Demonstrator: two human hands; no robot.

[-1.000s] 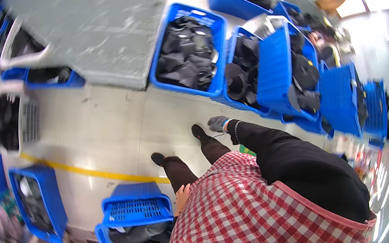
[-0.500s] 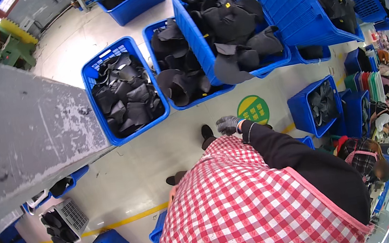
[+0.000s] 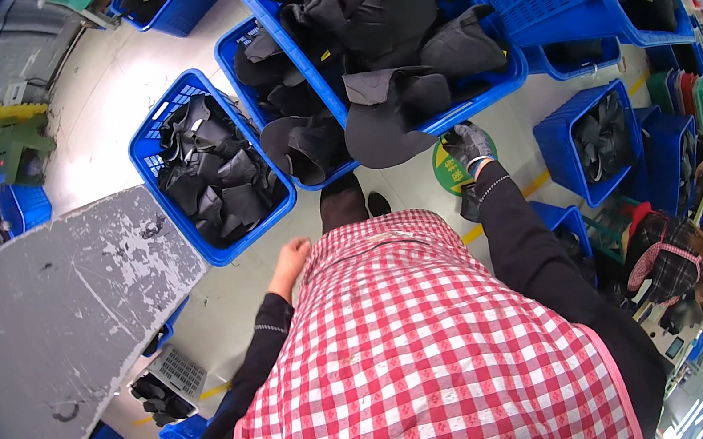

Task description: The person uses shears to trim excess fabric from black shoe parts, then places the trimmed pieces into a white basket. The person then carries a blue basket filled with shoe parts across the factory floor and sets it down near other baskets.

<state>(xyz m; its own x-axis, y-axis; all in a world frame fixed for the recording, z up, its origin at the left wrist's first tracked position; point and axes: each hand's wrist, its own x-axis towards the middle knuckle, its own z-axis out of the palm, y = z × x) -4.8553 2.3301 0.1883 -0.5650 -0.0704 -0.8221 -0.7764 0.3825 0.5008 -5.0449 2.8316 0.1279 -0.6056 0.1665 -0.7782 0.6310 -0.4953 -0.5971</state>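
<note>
My right hand (image 3: 469,145), in a dark grey glove, is stretched forward with its fingers loosely apart, near the front edge of a large blue basket (image 3: 479,103). No object shows in it. That basket is heaped with curved black pieces (image 3: 381,13), some with small yellow tags, and one wide piece (image 3: 386,116) hangs over its front rim. My bare left hand (image 3: 292,257) hangs by the left side of my checked apron (image 3: 420,326), fingers curled in and nothing visible in them.
A blue basket (image 3: 220,254) of smaller black pieces stands front left, beside a scuffed grey surface (image 3: 67,304). More blue baskets (image 3: 561,145) stand to the right. A person in a plaid top (image 3: 666,252) is at the right. A green round floor mark (image 3: 451,177) lies ahead.
I have come closer to the large basket. My right hand has moved forward and right toward its edge. My left hand and forearm have come into fuller view.
</note>
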